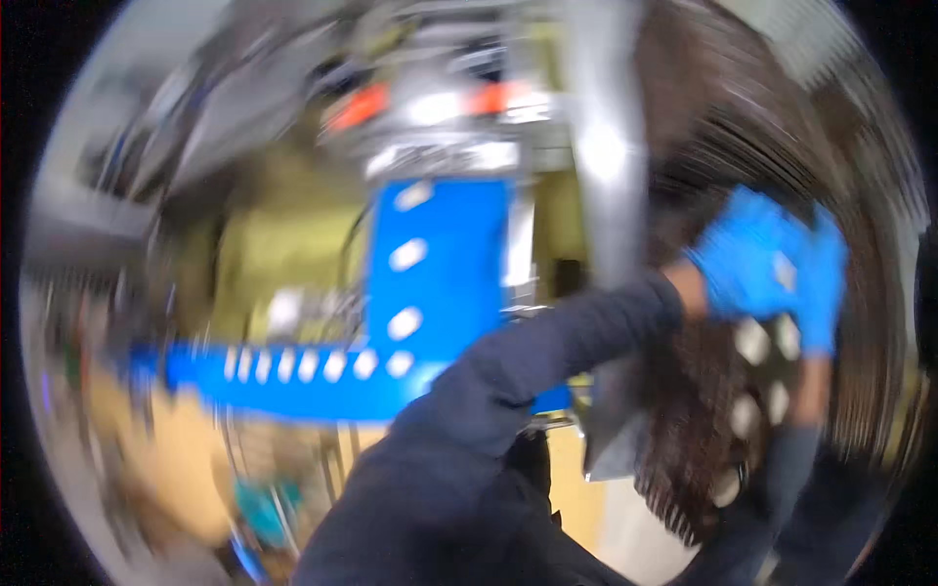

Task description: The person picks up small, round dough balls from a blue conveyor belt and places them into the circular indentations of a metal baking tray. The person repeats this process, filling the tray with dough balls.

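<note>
Both my hands wear blue gloves and are close together at the right, over a dark brown ridged surface [684,391]. My left hand [747,256] reaches across from a dark sleeve. Beside it, my right hand [823,283] comes up from below. A small pale spot shows between them; whether either hand holds it I cannot make out. Motion smears the fingers of both. Just below the hands, several small whitish rounded pieces [751,341] lie on the brown surface.
A blue belt [440,283] in the middle carries spaced whitish pieces [408,255]. It meets a blue strip [283,396] with a row of similar pieces. A shiny metal rail [606,146] stands between the belt and the brown surface. Orange-red parts [360,107] sit at the back.
</note>
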Action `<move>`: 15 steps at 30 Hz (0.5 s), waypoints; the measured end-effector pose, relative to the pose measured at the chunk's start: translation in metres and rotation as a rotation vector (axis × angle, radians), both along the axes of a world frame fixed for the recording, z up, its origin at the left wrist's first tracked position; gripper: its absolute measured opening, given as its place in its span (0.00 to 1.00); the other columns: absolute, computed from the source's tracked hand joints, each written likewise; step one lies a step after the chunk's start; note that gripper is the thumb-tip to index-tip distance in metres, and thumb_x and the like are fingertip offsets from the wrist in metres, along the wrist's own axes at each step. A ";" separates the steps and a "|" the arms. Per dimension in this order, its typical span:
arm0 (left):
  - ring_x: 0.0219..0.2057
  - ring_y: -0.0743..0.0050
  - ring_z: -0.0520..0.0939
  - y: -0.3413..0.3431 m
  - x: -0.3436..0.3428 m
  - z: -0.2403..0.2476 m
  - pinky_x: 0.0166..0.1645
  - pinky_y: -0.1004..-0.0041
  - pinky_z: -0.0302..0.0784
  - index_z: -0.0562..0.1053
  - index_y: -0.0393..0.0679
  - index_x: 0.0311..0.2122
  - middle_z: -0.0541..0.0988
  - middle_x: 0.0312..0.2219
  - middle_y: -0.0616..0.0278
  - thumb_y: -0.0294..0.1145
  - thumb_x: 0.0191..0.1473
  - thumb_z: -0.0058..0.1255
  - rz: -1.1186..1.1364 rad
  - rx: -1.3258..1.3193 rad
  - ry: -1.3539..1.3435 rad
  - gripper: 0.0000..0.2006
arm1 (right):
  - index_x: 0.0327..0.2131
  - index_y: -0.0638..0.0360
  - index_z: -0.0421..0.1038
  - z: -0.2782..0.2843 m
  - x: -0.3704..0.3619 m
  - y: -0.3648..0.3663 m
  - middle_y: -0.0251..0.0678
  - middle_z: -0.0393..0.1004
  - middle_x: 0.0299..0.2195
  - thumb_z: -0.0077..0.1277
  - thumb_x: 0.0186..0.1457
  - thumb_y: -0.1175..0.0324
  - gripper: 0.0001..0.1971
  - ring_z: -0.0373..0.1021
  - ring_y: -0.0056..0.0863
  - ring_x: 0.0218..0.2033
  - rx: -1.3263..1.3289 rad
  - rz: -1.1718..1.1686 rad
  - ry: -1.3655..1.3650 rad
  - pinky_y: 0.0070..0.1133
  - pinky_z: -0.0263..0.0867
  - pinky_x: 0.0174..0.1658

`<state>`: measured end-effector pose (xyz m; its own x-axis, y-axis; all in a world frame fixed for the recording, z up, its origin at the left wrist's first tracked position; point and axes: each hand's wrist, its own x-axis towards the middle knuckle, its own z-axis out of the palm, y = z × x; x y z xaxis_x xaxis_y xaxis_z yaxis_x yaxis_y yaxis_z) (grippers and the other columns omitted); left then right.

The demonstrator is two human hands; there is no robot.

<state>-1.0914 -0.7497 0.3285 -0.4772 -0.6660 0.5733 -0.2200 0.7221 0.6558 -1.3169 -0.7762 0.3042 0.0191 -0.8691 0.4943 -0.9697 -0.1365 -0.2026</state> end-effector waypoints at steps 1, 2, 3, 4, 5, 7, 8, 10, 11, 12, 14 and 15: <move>0.43 0.50 0.74 0.025 0.024 -0.018 0.51 0.52 0.64 0.76 0.47 0.41 0.76 0.32 0.53 0.54 0.47 0.51 0.287 -0.170 0.216 0.23 | 0.59 0.65 0.59 0.044 0.048 0.011 0.53 0.66 0.53 0.45 0.62 0.60 0.26 0.63 0.42 0.55 0.072 0.039 -0.106 0.33 0.55 0.61; 0.40 0.52 0.74 0.040 0.045 -0.038 0.47 0.53 0.66 0.76 0.45 0.39 0.75 0.29 0.55 0.50 0.48 0.52 0.502 -0.368 0.429 0.20 | 0.58 0.66 0.60 0.058 0.072 0.015 0.51 0.66 0.54 0.44 0.63 0.62 0.24 0.62 0.39 0.57 -0.046 0.163 0.042 0.32 0.54 0.62; 0.40 0.53 0.74 0.060 0.096 -0.066 0.47 0.54 0.67 0.75 0.45 0.41 0.74 0.29 0.55 0.47 0.50 0.51 0.586 -0.256 0.498 0.18 | 0.57 0.66 0.61 0.065 0.122 0.032 0.49 0.66 0.55 0.44 0.63 0.63 0.23 0.62 0.38 0.57 -0.004 0.318 0.021 0.31 0.54 0.62; 0.40 0.53 0.74 0.094 0.164 -0.096 0.47 0.55 0.67 0.74 0.45 0.43 0.73 0.28 0.56 0.44 0.52 0.51 0.684 -0.168 0.557 0.17 | 0.57 0.67 0.62 0.060 0.188 0.047 0.48 0.66 0.56 0.44 0.63 0.64 0.22 0.61 0.36 0.58 0.027 0.487 -0.021 0.30 0.54 0.62; 0.40 0.52 0.75 0.130 0.234 -0.122 0.46 0.56 0.69 0.74 0.43 0.43 0.74 0.31 0.54 0.41 0.52 0.52 0.898 -0.126 0.405 0.16 | 0.56 0.66 0.63 0.042 0.247 0.057 0.46 0.65 0.57 0.45 0.63 0.68 0.20 0.62 0.35 0.59 0.136 0.556 0.061 0.28 0.56 0.61; 0.40 0.51 0.76 0.210 0.370 -0.174 0.46 0.57 0.72 0.74 0.40 0.45 0.76 0.36 0.51 0.37 0.53 0.53 1.302 -0.006 0.044 0.16 | 0.54 0.62 0.66 -0.007 0.377 0.103 0.45 0.70 0.52 0.50 0.58 0.72 0.20 0.66 0.36 0.54 0.425 0.822 -0.009 0.27 0.61 0.57; 0.39 0.52 0.76 0.272 0.437 -0.215 0.46 0.59 0.72 0.73 0.39 0.45 0.76 0.35 0.51 0.35 0.54 0.52 1.551 0.084 0.079 0.16 | 0.52 0.61 0.68 -0.026 0.442 0.141 0.43 0.72 0.48 0.50 0.56 0.73 0.19 0.68 0.37 0.51 0.532 1.075 0.009 0.28 0.63 0.54; 0.37 0.56 0.77 0.371 0.565 -0.284 0.47 0.64 0.72 0.73 0.38 0.47 0.76 0.34 0.52 0.33 0.57 0.49 1.939 0.293 0.252 0.15 | 0.49 0.61 0.71 -0.082 0.545 0.208 0.46 0.74 0.43 0.48 0.57 0.63 0.18 0.70 0.43 0.44 0.851 1.197 -0.043 0.32 0.65 0.49; 0.38 0.57 0.77 0.396 0.611 -0.288 0.47 0.64 0.72 0.72 0.34 0.47 0.76 0.35 0.50 0.33 0.58 0.47 1.960 0.183 0.407 0.16 | 0.47 0.62 0.72 -0.105 0.601 0.245 0.48 0.74 0.41 0.47 0.59 0.58 0.19 0.71 0.47 0.41 1.093 1.169 -0.134 0.36 0.65 0.47; 0.40 0.52 0.77 0.422 0.651 -0.290 0.48 0.61 0.71 0.72 0.33 0.48 0.76 0.39 0.46 0.34 0.58 0.46 2.024 0.278 0.337 0.17 | 0.47 0.63 0.71 -0.142 0.647 0.271 0.50 0.73 0.41 0.47 0.58 0.57 0.20 0.70 0.48 0.42 1.061 1.239 -0.121 0.37 0.64 0.48; 0.45 0.44 0.76 0.503 0.741 -0.314 0.50 0.56 0.70 0.72 0.32 0.49 0.75 0.45 0.40 0.38 0.58 0.44 2.205 0.368 -0.032 0.20 | 0.46 0.65 0.70 -0.209 0.747 0.335 0.54 0.72 0.42 0.46 0.58 0.55 0.22 0.69 0.50 0.44 1.027 1.439 -0.111 0.41 0.61 0.50; 0.45 0.42 0.75 0.547 0.783 -0.335 0.50 0.56 0.70 0.72 0.34 0.49 0.75 0.45 0.40 0.40 0.58 0.44 2.233 0.442 -0.182 0.21 | 0.46 0.65 0.70 -0.233 0.786 0.372 0.53 0.71 0.44 0.47 0.57 0.56 0.22 0.67 0.50 0.46 0.924 1.421 -0.101 0.42 0.59 0.53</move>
